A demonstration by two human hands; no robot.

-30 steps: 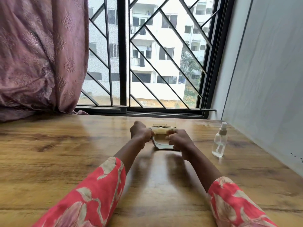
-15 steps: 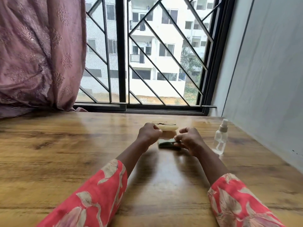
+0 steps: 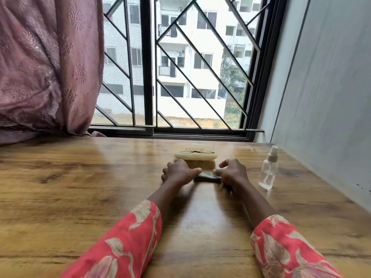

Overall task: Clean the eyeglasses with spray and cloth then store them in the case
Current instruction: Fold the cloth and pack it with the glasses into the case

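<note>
A folded green cloth (image 3: 207,177) lies flat on the wooden table (image 3: 80,187) between my hands. My left hand (image 3: 177,173) has curled fingers, and its thumb rests on the cloth's left end. The thumb of my right hand (image 3: 233,173) presses the cloth's right end, and its fingers arch above it. Just behind the cloth sits a cream eyeglass case (image 3: 195,156), shut. Thin dark-framed eyeglasses (image 3: 196,151) lie on top of the case. To the right of my right hand a clear spray bottle (image 3: 268,170) with a white nozzle stands upright.
A grey wall (image 3: 325,97) runs along the table's right edge, close to the bottle. A barred window (image 3: 180,77) closes the far side. A mauve curtain (image 3: 46,63) hangs at the back left and touches the table.
My hands have lowered the cloth from just above the table down flat onto it, in front of the case. The view has tilted slightly. Case, eyeglasses and bottle have not moved.
</note>
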